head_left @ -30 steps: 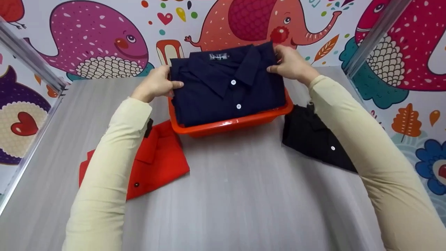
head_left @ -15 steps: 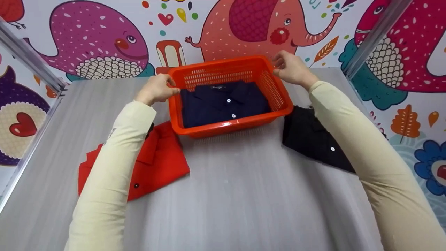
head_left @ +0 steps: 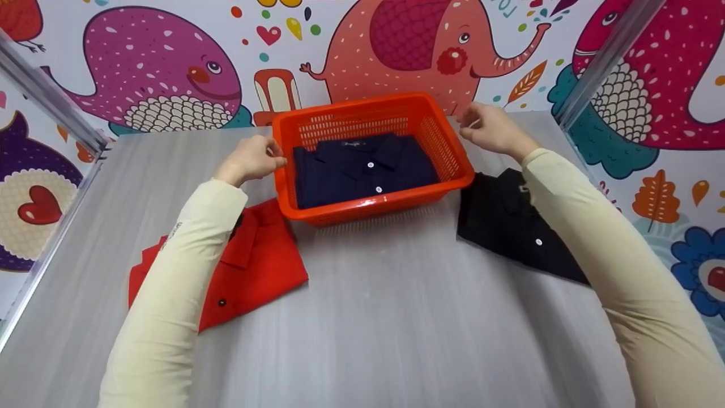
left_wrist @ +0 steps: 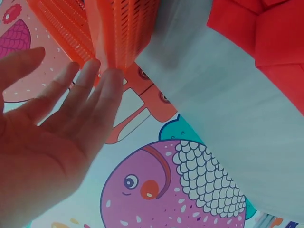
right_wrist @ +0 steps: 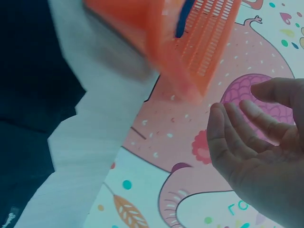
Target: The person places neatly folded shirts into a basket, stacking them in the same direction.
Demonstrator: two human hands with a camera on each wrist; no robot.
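Note:
A folded navy shirt (head_left: 351, 175) with white buttons lies inside the orange plastic basket (head_left: 362, 209) at the back of the table. Beside the basket's left rim is my left hand (head_left: 252, 158), holding nothing; the left wrist view shows its fingers (left_wrist: 66, 99) loosely spread near the basket wall. Off the right rim hovers my right hand (head_left: 495, 129), fingers relaxed, with nothing in them. A folded red shirt (head_left: 266, 260) lies on the table at left, partly hidden by my left sleeve. A folded black shirt (head_left: 504, 221) lies at right, partly under my right forearm.
A grey wood-grain table (head_left: 368, 328) carries everything. Behind it stands a wall (head_left: 272, 51) printed with cartoon animals, close to the basket's far side. Metal posts mark the two back corners.
The navy shirt has gone from between my hands down into the basket. Both hands have let go; the right has drawn away from the basket, and the left has lowered slightly.

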